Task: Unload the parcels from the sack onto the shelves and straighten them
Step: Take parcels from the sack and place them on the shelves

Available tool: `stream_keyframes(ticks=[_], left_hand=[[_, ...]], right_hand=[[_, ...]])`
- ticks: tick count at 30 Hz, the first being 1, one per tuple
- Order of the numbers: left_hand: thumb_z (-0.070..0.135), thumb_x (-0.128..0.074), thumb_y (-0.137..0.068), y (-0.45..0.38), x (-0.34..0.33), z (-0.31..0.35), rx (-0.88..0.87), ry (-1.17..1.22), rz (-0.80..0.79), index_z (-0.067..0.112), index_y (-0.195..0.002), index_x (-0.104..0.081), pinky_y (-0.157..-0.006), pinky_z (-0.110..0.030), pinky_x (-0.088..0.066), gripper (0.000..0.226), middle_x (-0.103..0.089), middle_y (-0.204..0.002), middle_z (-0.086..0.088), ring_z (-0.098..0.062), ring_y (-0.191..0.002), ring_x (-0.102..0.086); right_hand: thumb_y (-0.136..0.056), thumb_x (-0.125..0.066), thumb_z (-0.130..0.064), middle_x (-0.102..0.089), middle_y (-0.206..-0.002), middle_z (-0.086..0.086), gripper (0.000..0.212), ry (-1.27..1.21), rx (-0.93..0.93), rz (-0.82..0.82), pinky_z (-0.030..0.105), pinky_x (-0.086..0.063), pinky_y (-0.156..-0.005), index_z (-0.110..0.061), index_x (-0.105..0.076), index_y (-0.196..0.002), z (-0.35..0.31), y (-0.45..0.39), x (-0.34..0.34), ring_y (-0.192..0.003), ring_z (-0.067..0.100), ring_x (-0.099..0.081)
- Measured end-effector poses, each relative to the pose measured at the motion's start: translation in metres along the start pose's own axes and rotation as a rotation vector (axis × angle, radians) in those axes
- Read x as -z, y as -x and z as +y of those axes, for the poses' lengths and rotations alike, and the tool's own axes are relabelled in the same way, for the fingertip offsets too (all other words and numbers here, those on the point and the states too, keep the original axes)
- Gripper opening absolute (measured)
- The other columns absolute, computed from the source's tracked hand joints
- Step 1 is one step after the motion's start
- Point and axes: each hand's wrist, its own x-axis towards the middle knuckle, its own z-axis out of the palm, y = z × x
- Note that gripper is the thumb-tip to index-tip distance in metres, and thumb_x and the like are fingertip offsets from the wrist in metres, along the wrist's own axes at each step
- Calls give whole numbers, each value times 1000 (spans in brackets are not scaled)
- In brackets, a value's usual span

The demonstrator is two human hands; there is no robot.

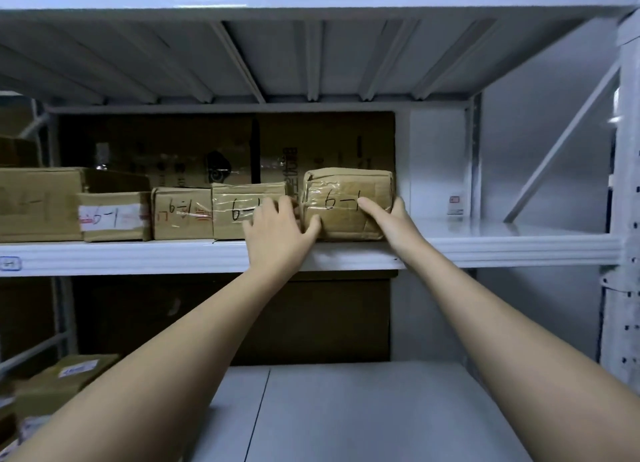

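A brown taped parcel [343, 198] marked "6-1" stands at the right end of a row on the grey metal shelf [485, 245]. My left hand [277, 233] holds its left lower edge, thumb on the front and fingers reaching into the gap beside the neighbouring parcel [239, 208]. My right hand [388, 219] holds the parcel's right side, with the index finger lying on the front face. To the left stand more parcels with the same marking: a small one [181, 213], one with a white label [114, 216] and a larger box [38, 205]. No sack is in view.
Large dark cartons [225, 149] fill the back of the shelf. To the right of the row the shelf is bare up to the upright post [627, 184]. On the lower shelf [363, 409] lie parcels at the far left [65, 378].
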Motion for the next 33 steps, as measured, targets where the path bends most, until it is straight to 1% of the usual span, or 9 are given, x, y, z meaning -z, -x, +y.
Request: stream_keyframes(ticks=[3,7,10,12,15,17,21,28,33], left_hand=[[59,-48,-84,-9,-2,-15,-18,-51,31,14,-130,-41,-99,-44,-29,65,-43,-129,-10,-29,-123,-38],[65,-48,-82,-26,-3,-33,-53,-58,-3,17,-148,-19,-115,-48,-10,87,-19,-154,-8,-25,-144,-12],[69,-46,-81,-36,-7,-39,-87,-83,-58,19,-152,-8,-117,-50,-2,94,-9,-159,-4,-23,-147,-2],[69,-45,-81,-42,-8,-40,-112,-99,-86,20,-152,-7,-118,-50,-1,94,-8,-160,-2,-22,-147,0],[69,-44,-83,-48,-10,-40,-138,-138,-136,21,-152,-9,-118,-51,-2,91,-13,-159,-2,-23,-147,-2],[68,-43,-83,-49,-12,-38,-148,-147,-146,21,-151,-15,-117,-52,-5,87,-18,-157,-3,-25,-147,-4],[63,-43,-84,-49,-15,-37,-164,-159,-91,20,-147,-25,-115,-54,-12,78,-29,-150,-6,-28,-144,-12],[55,-44,-88,-49,-23,-36,-163,-157,4,20,-141,-37,-113,-51,-16,63,-40,-143,-4,-26,-138,-24],[52,-46,-89,-50,-23,-35,-148,-124,18,20,-137,-42,-113,-50,-16,58,-43,-140,-5,-25,-136,-27]], right_hand=[[-81,-67,-53,-53,-132,1,75,68,26,-41,40,-40,-106,-16,-34,-137,0,-4,-6,-121,21,-51],[-79,-67,-54,-54,-130,0,77,122,45,-33,39,-43,-102,-16,-34,-137,4,-9,-17,-119,21,-52],[-80,-65,-55,-54,-126,-1,73,150,25,-29,33,-43,-91,-15,-35,-133,6,-16,-21,-116,21,-53],[-81,-64,-54,-54,-125,0,73,167,18,-26,34,-43,-91,-14,-35,-134,7,-21,-22,-114,21,-53],[-81,-63,-51,-53,-129,4,76,191,9,-29,43,-44,-101,-12,-31,-138,7,-29,-25,-117,25,-53],[-81,-63,-47,-53,-128,6,76,202,-4,-33,46,-44,-101,-11,-28,-138,7,-34,-25,-115,26,-53],[-79,-64,-45,-51,-126,7,81,192,-30,-80,47,-44,-102,-13,-22,-142,8,-42,-23,-113,26,-54],[-83,-59,-42,-55,-106,-2,58,255,-14,-137,36,-46,-86,-19,-27,-126,14,-48,-18,-102,19,-56],[-84,-55,-44,-54,-113,2,57,255,-16,-109,42,-46,-95,-18,-27,-127,13,-46,-21,-105,23,-55]])
